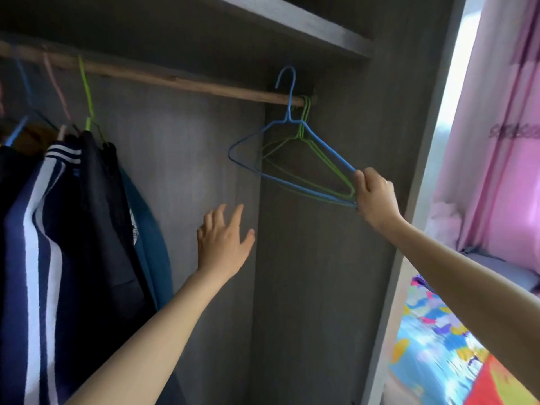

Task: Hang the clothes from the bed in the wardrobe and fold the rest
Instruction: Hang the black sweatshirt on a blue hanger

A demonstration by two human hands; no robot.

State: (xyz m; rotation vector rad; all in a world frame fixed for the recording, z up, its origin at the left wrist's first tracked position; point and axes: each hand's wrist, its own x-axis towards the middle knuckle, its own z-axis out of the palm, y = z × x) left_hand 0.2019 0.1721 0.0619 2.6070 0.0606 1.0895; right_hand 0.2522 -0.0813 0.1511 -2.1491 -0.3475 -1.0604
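The right hand [375, 197] has its fingers curled tight round the right corner of the blue hanger [291, 89], whose hook stands above the rod [175, 78] at the wardrobe's [321, 287] far right end. The left hand [222, 244] reaches in, fingers spread, holding nothing. The green hangers [306, 112] nest inside the blue one, so a sideways pull could snag them and drag them off the rod. No clothes show on the bed [438, 346], at the right.

Dim wardrobe [321, 258], window glare right, soft blur.
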